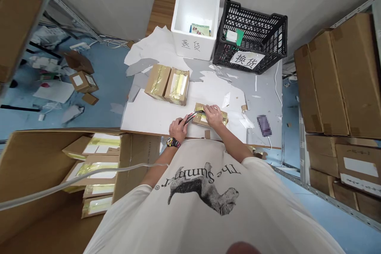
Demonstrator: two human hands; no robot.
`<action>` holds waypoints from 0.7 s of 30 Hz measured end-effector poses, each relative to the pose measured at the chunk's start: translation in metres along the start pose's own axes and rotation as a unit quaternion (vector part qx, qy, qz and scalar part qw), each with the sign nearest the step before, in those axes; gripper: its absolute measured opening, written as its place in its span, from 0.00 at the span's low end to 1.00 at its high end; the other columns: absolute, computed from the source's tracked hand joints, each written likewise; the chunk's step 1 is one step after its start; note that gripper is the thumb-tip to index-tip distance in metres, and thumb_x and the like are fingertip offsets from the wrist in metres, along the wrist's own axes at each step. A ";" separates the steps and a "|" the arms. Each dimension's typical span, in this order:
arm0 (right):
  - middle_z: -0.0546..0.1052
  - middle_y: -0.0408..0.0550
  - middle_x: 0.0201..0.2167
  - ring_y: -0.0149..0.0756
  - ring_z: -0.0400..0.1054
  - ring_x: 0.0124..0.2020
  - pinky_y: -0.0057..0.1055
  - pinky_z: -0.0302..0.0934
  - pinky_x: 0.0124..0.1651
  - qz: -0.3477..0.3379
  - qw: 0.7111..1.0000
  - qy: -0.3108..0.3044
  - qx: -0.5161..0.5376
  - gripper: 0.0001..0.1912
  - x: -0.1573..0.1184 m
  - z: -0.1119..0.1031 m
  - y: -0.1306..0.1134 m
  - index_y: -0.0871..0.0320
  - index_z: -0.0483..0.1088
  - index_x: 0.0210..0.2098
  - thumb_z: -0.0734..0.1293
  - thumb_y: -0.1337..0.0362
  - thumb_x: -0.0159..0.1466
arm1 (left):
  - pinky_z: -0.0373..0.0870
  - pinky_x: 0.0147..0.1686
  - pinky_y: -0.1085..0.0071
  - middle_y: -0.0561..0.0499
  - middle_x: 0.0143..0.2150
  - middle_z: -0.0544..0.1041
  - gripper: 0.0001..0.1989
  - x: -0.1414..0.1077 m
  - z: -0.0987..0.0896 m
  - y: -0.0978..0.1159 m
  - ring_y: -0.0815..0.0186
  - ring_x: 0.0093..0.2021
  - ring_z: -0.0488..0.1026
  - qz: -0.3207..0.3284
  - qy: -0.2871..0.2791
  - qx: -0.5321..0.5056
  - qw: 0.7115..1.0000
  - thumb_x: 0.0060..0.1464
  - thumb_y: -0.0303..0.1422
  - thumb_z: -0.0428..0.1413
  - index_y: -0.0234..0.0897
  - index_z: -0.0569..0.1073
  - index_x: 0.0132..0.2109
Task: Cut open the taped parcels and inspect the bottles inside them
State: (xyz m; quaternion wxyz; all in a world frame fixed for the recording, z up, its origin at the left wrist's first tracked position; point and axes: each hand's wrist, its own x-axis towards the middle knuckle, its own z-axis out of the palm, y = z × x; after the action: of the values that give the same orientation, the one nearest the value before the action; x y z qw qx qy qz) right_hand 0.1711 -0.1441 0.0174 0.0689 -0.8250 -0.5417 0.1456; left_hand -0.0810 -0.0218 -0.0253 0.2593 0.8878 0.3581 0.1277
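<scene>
My left hand (178,130), with a watch on its wrist, is wrapped round a cutter knife (189,118) with a dark and red handle. The knife's tip reaches the left part of a small taped cardboard box (224,118) near the table's front edge. Over the top of that box lies my right hand (213,115), its fingers bent at the tape close to the blade; whether they pinch a flap is too small to tell. Behind and to the left, a taped box (158,81) and another with a white label (177,86) stand side by side.
On the table (263,95) stand a white foam box (195,47) and a black crate (251,39) at the back, and a purple blurred item (264,125) at right. A large carton (131,154) of taped boxes is front left. A white cable crosses it. Shelved cartons (341,79) stand right.
</scene>
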 end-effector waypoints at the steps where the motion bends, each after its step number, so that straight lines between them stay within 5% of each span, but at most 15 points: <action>1: 0.77 0.57 0.76 0.50 0.74 0.71 0.51 0.51 0.83 -0.006 1.000 0.000 -0.004 0.31 0.000 0.002 0.001 0.56 0.73 0.78 0.56 0.71 0.81 | 0.68 0.54 0.51 0.34 0.58 0.82 0.28 -0.001 -0.002 -0.002 0.45 0.51 0.75 0.004 -0.008 -0.001 1.000 0.79 0.45 0.51 0.47 0.81 0.76; 6: 0.77 0.57 0.76 0.50 0.74 0.69 0.51 0.50 0.83 -0.021 1.000 -0.001 -0.020 0.31 0.000 0.003 0.005 0.56 0.73 0.78 0.55 0.70 0.81 | 0.68 0.54 0.51 0.34 0.59 0.82 0.27 -0.003 -0.014 -0.015 0.44 0.51 0.76 0.008 -0.037 0.003 0.999 0.79 0.46 0.52 0.48 0.82 0.75; 15: 0.79 0.64 0.71 0.59 0.71 0.68 0.65 0.37 0.87 -0.029 0.998 0.009 -0.048 0.33 -0.002 -0.021 -0.011 0.57 0.68 0.81 0.60 0.67 0.79 | 0.74 0.50 0.59 0.38 0.56 0.84 0.27 -0.017 -0.001 0.015 0.50 0.52 0.80 -0.012 -0.007 -0.033 0.999 0.79 0.45 0.54 0.48 0.79 0.77; 21: 0.74 0.63 0.77 0.60 0.66 0.74 0.71 0.41 0.84 -0.013 0.996 0.061 -0.061 0.33 -0.011 0.001 -0.023 0.55 0.71 0.79 0.60 0.71 0.78 | 0.75 0.45 0.61 0.40 0.56 0.85 0.27 -0.028 -0.012 0.017 0.51 0.49 0.82 -0.024 -0.041 0.003 0.999 0.77 0.41 0.58 0.50 0.79 0.77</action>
State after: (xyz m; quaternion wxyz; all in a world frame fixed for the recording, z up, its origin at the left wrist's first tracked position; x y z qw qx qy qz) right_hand 0.1469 -0.1451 0.0240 0.0530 -0.8276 -0.5554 0.0612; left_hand -0.0964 -0.0469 -0.0071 0.2737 0.8844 0.3685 0.0840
